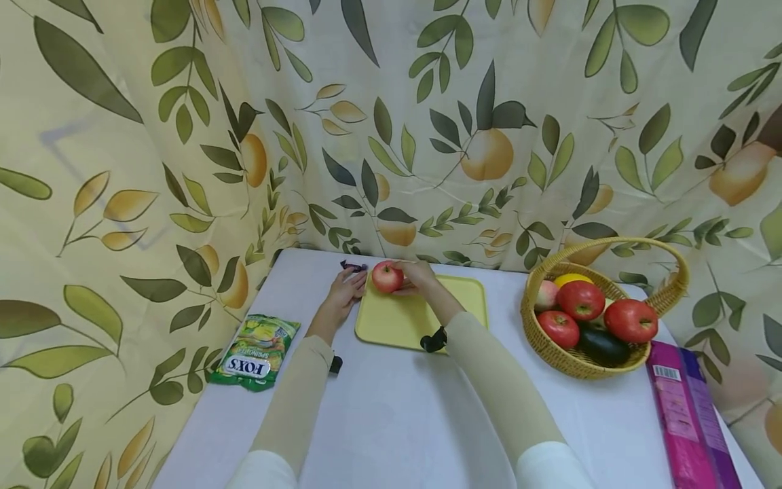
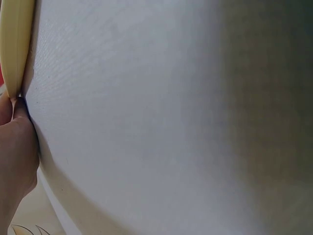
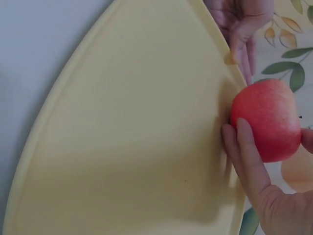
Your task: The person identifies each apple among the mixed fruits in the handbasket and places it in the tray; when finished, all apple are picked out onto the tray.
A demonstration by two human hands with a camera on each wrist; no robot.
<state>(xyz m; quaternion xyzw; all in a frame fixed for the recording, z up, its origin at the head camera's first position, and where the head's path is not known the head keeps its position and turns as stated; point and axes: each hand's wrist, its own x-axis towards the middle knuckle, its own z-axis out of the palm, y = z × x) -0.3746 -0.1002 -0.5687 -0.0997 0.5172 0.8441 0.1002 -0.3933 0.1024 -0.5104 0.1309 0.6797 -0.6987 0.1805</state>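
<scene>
A red apple (image 1: 387, 277) is at the far left corner of a yellow tray (image 1: 421, 319). My right hand (image 1: 418, 275) holds the apple between thumb and fingers; in the right wrist view the fingers (image 3: 252, 156) lie along its side, near the tray's rim. At the tray's left edge is my left hand (image 1: 343, 295). Its thumb lies on the rim in the right wrist view, and in the left wrist view this hand (image 2: 17, 147) pinches the tray's edge. A small dark wrapped item (image 1: 353, 266) lies just beyond the left hand.
A wicker basket (image 1: 530, 326) with a tall handle stands at the right, holding apples, an eggplant and other produce. Beside it lies a pink and purple packet (image 1: 684, 414). A green Fox's bag (image 1: 256, 350) lies at the left. Patterned curtain surrounds the table's back and left.
</scene>
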